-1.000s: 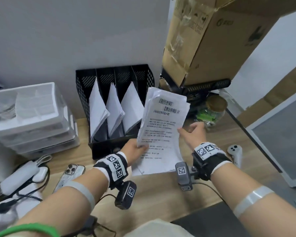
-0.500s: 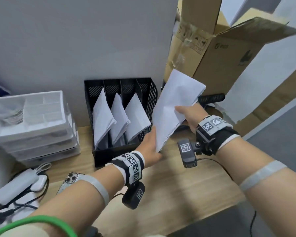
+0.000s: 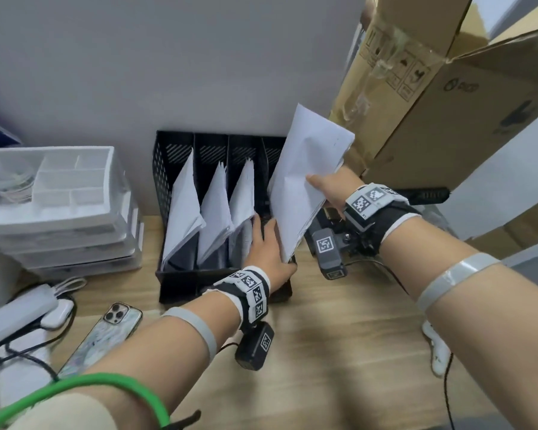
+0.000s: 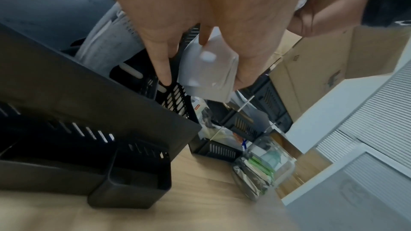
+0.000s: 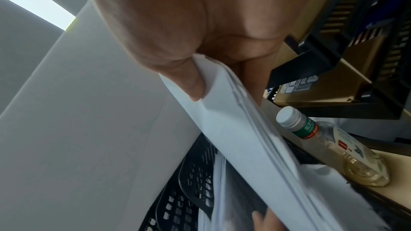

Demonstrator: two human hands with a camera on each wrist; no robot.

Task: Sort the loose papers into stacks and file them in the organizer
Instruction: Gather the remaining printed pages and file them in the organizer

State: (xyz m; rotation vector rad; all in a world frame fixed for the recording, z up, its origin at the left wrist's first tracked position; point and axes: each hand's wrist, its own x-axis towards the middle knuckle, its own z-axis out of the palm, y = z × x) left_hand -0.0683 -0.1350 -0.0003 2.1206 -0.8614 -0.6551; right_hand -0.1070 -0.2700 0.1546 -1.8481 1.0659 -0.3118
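So I'm holding a stack of papers (image 3: 305, 181) with both hands, tilted over the rightmost slot of the black organizer (image 3: 168, 212) that's sitting against the wall on the wooden desk (image 3: 339, 336). My right hand (image 3: 330, 190) is gripping the stack's right edge, thumb pressing on the near face and the other fingers wrapping behind it. My left hand (image 3: 267, 249) is holding the lower corner of the stack; from the left wrist view it's curling around that corner, with one finger sticking out straight toward the organizer's mesh wall. The bottom end of the stack is pointing down at the slot's front, and the top is leaning back toward the cardboard box (image 3: 448, 103).

The other three slots are already holding papers, each bunch leaning at an angle: left (image 3: 184, 206), middle (image 3: 215, 209) and the third (image 3: 243, 197).

Other stuff on the desk: white stacked trays (image 3: 59, 197) to the organizer's left, a phone (image 3: 106, 336) lying near my left forearm, a white power bank (image 3: 16, 315) with cables, and a plastic bottle (image 5: 322, 138) showing in the right wrist view just behind the stack.
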